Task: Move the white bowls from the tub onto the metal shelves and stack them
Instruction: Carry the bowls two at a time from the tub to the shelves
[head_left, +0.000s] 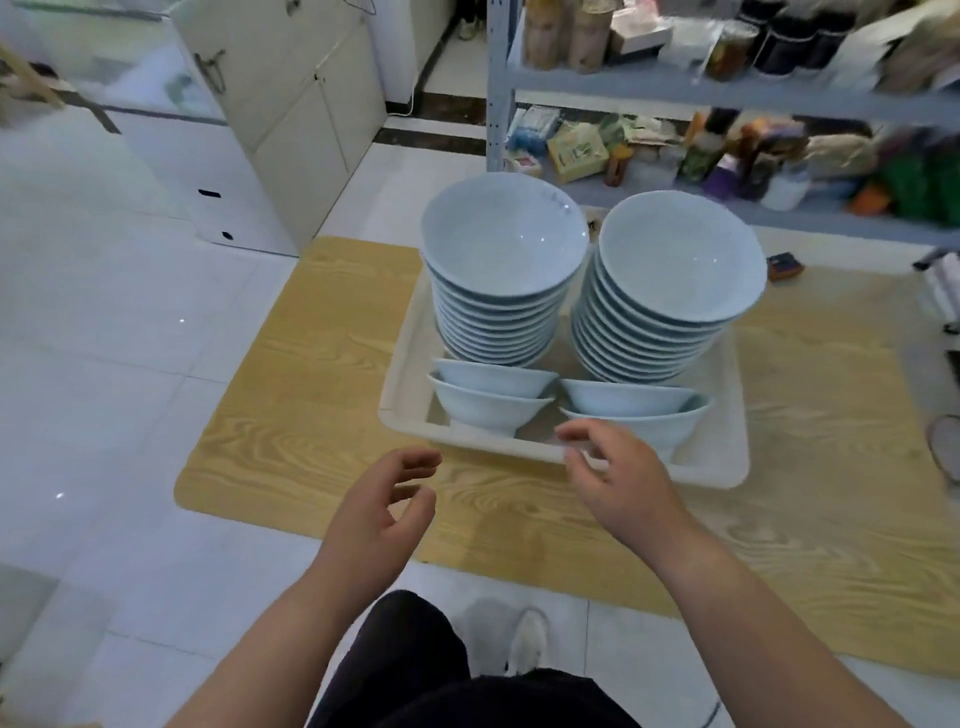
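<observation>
A white plastic tub (410, 384) sits on a wood-grain mat on the floor. Inside stand two tall stacks of white bowls, the left stack (501, 291) and the right stack (670, 306). In front of them are two short stacks of two bowls each, the left pair (488, 400) and the right pair (631, 408). My left hand (382, 519) hovers open just short of the tub's near rim. My right hand (618, 473) is open over the near rim, fingers close to the right pair. The grey metal shelves (675, 88) stand behind the tub.
The shelves hold jars, bottles and packets on both visible levels. A cream cabinet (291, 119) stands at the left. The wood-grain mat (311, 395) covers the white tiled floor under the tub. My leg and a white shoe (527, 642) are at the bottom.
</observation>
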